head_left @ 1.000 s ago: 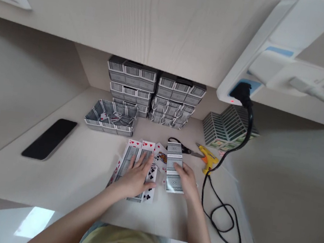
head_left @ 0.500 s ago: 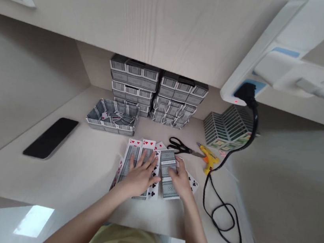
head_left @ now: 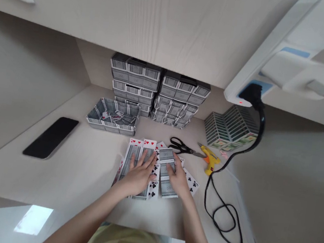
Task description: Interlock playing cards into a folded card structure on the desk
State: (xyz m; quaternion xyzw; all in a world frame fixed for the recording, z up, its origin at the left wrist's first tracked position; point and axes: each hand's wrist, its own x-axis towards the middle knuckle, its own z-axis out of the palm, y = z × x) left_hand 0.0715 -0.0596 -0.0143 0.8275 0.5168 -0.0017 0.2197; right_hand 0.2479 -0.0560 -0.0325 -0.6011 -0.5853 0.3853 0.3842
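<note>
My left hand (head_left: 139, 173) lies flat with fingers spread over a panel of joined playing cards (head_left: 133, 153), mostly backs up, with red heart faces along its top edge. A column of club cards (head_left: 153, 188) shows at the panel's right side. My right hand (head_left: 178, 177) grips a strip of joined playing cards (head_left: 168, 190), thumb on top of the grey backs and fingers at its right edge. The strip's top overlaps the club column. More loose face-up cards (head_left: 192, 183) stick out to the right of that hand.
Scissors (head_left: 186, 148) and a yellow glue gun (head_left: 210, 159) with a black cord lie behind the cards. Card-made boxes (head_left: 134, 80) are stacked at the back. An open card box (head_left: 110, 128) holds card pieces. A phone (head_left: 50, 137) lies left; a folded card piece (head_left: 229, 126) stands right.
My right hand has moved the card strip slightly left, so its top now covers part of the club column. My left hand stays on the panel.
</note>
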